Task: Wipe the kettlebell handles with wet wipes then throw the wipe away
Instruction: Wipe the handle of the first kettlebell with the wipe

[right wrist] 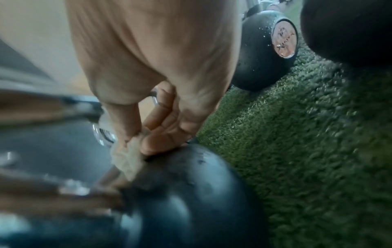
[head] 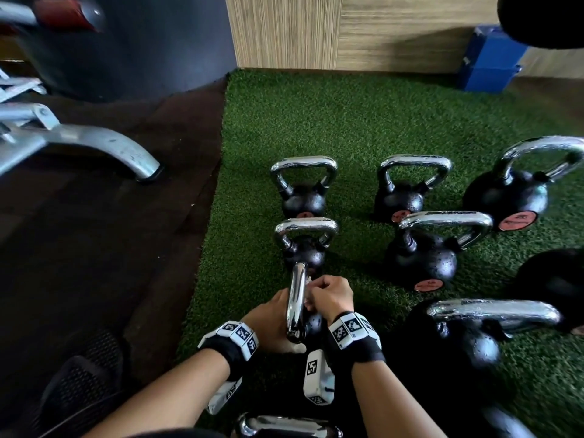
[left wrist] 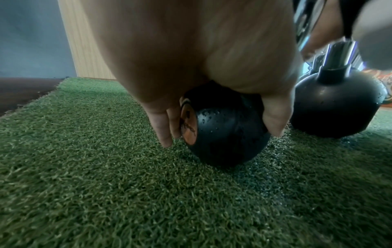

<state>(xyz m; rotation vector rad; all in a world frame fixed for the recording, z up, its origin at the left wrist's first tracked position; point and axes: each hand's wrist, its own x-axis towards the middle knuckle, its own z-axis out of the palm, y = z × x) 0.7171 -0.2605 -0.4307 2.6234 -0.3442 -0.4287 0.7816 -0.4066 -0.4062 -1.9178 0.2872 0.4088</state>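
A small black kettlebell stands on the green turf, its chrome handle turned edge-on to me. My left hand grips its ball from above, fingers on one side and thumb on the other. My right hand pinches a crumpled white wipe against the handle's right side, just above the ball. Most of the wipe is hidden inside the fingers.
Several more chrome-handled kettlebells stand on the turf ahead and to the right, with one close at the right. A grey bench leg sits on the dark floor at left. A blue box stands by the wood wall.
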